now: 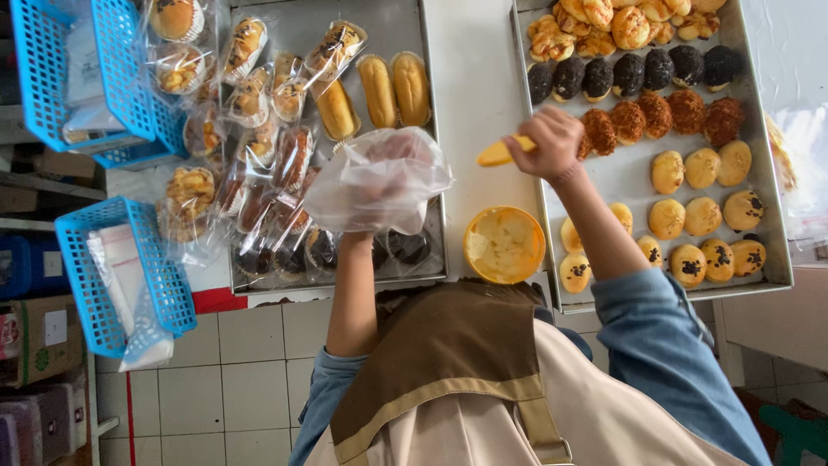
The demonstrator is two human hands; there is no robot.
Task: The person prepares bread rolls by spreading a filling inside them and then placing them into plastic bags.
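Note:
My left hand [385, 162] is inside a clear plastic bag [345, 203] and shows only dimly through it, held up over the left metal tray [435, 173]. My right hand [552, 142] grips a yellow plastic tool [498, 154] by its handle, at the left rim of the right metal tray [780, 250]. Right beside that hand lie brown crumb-coated buns [655, 114]. A row of dark chocolate buns [630, 73] sits above them, and round yellow buns [699, 207] with dark spots lie below.
The left tray holds several pastries wrapped in clear bags [259, 164] and three bare long rolls [379, 91]. A round yellow tub [504, 244] stands between the trays. Blue plastic baskets [129, 276] with bag stacks sit at the left. White floor tiles [233, 380] lie below.

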